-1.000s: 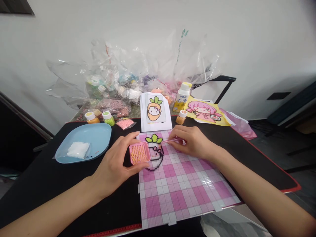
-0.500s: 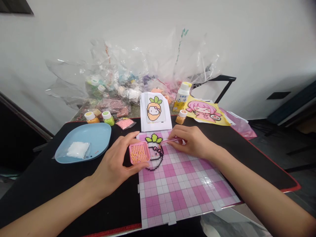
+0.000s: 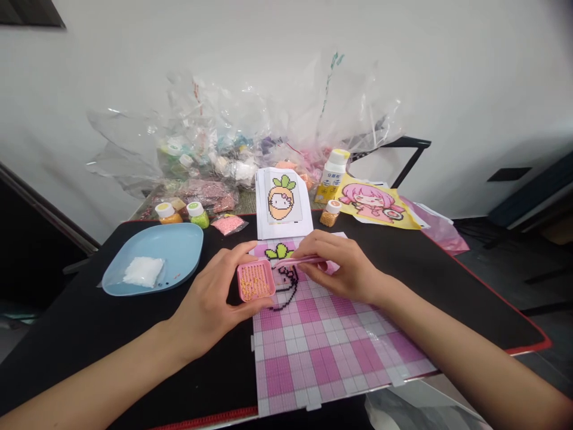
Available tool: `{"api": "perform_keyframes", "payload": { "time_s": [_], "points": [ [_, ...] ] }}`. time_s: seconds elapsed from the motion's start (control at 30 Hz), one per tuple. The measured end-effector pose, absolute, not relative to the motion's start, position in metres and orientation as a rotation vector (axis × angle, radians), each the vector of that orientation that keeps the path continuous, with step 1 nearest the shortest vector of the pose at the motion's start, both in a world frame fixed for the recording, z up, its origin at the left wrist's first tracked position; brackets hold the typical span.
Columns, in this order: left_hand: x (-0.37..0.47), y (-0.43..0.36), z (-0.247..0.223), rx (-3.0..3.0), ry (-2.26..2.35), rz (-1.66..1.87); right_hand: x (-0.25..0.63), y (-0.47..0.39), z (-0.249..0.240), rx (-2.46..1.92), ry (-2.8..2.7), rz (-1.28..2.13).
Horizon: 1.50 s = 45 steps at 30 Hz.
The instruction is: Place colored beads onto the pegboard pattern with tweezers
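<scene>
Pinched between the thumb and fingers of my left hand (image 3: pixel 215 292) is a small pink bead tray (image 3: pixel 256 280), with orange-yellow beads lying in its grooves. My right hand (image 3: pixel 342 266) grips pink tweezers (image 3: pixel 299 260), whose tips point left, close to the tray's upper right edge. Whether the tips hold a bead is too small to tell. Beneath both hands lies a pink-and-white checked pegboard (image 3: pixel 313 334). On its upper part is a bead figure (image 3: pixel 286 279) with a black outline and green leaves, partly hidden by the tray and my right hand.
A printed pattern card (image 3: pixel 284 203) stands behind the board. To the left sits a blue plate (image 3: pixel 179 254) with a white bead packet (image 3: pixel 143 272). Bead jars (image 3: pixel 331 213), a white-and-yellow bottle (image 3: pixel 332 174), a pink-haired character sheet (image 3: pixel 376 200) and bulky clear bags (image 3: pixel 246 125) line the back.
The tweezers in my right hand have moved left, from the bead figure toward the tray's edge. My left hand still holds the tray in nearly the same place.
</scene>
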<state>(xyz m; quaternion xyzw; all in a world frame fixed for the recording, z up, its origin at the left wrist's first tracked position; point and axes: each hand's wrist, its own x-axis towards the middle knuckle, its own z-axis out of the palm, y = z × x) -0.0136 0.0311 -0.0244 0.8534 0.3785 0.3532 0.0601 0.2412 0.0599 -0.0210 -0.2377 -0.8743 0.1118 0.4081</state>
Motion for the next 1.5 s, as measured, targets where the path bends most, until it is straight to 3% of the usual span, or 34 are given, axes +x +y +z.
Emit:
{"api": "perform_keyframes", "payload": {
  "time_s": [1.07, 1.5],
  "points": [
    [-0.015, 0.031, -0.029, 2.596, 1.128, 1.070, 0.239, 0.059, -0.021, -0.569, -2.227, 0.282],
    [-0.017, 0.031, -0.026, 2.615, 1.175, 1.076, 0.264, 0.073, -0.014, -0.788, -2.118, 0.205]
  ]
}}
